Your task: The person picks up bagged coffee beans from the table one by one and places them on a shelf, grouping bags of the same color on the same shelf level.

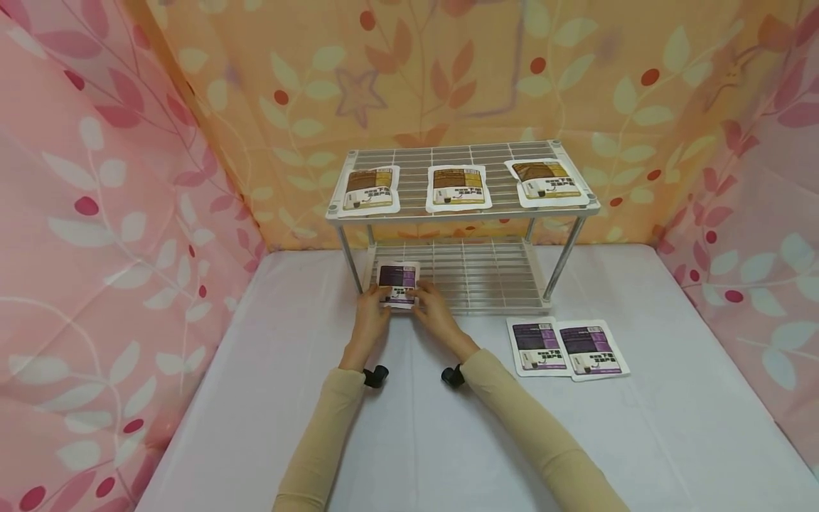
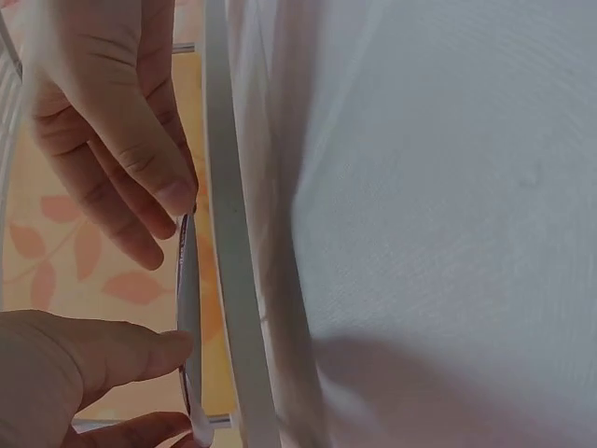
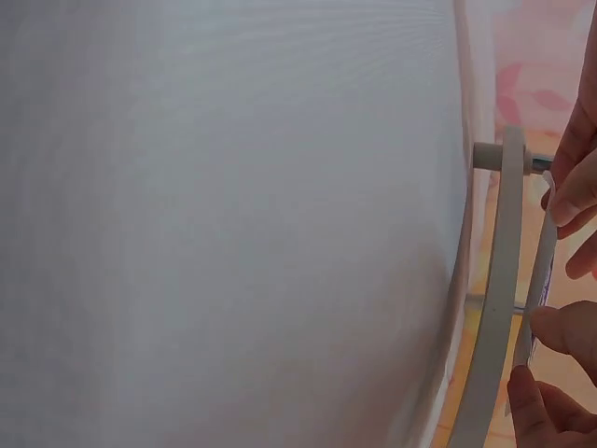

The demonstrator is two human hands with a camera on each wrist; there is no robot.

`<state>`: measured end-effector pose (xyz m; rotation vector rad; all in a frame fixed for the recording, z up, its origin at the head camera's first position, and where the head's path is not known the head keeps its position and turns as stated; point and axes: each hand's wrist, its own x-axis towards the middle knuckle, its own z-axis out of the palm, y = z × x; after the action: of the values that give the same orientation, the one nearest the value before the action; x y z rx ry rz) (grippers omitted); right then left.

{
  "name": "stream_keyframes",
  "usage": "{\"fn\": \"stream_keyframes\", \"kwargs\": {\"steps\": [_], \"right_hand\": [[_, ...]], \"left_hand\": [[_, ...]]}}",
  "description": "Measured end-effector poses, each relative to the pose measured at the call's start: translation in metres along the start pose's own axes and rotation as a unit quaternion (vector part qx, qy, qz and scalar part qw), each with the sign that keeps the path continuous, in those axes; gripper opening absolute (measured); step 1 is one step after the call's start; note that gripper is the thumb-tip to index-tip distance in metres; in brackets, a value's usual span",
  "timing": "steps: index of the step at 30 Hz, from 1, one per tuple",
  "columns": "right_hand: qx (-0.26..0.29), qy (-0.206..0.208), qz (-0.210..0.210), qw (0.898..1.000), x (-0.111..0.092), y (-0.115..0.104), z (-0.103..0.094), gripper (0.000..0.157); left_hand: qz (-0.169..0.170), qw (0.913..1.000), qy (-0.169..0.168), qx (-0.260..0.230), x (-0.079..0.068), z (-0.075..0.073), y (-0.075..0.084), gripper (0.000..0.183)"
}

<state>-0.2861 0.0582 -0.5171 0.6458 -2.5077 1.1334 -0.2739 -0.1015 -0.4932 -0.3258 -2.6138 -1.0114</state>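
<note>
Our left hand (image 1: 371,316) and right hand (image 1: 436,313) pinch the purple pouch (image 1: 398,276) at 2 sides, likely keeping it level over the shelf (image 1: 481,311) beneath.
</note>
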Motion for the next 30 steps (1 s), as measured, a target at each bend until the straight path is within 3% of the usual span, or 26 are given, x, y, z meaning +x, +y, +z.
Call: {"fn": "stream_keyframes", "kwargs": {"steps": [4, 11, 16, 30], "right_hand": [[-0.002, -0.005, -0.002, 1.0, 0.0024, 0.0014, 0.0033, 0.027], [-0.002, -0.003, -0.007, 1.0, 0.0054, 0.0035, 0.0065, 0.028], [0.007, 0.001, -0.009, 1.0, 0.0069, 0.0027, 0.0073, 0.026], [0.029, -0.031, 0.031, 0.999, 0.0071, 0.0034, 0.0036, 0.028]], "left_hand": [[-0.01, 0.9999, 0.001, 0.012, -0.0008, 0.0001, 0.0017, 0.036], [0.016, 0.9994, 0.013, 0.029, 0.0, 0.0025, 0.0009, 0.033], [0.01, 0.999, 0.005, 0.043, 0.0003, 0.0042, -0.0007, 0.034], [0.01, 0.9979, 0.003, 0.063, -0.0008, 0.0043, 0.003, 0.035]]}}
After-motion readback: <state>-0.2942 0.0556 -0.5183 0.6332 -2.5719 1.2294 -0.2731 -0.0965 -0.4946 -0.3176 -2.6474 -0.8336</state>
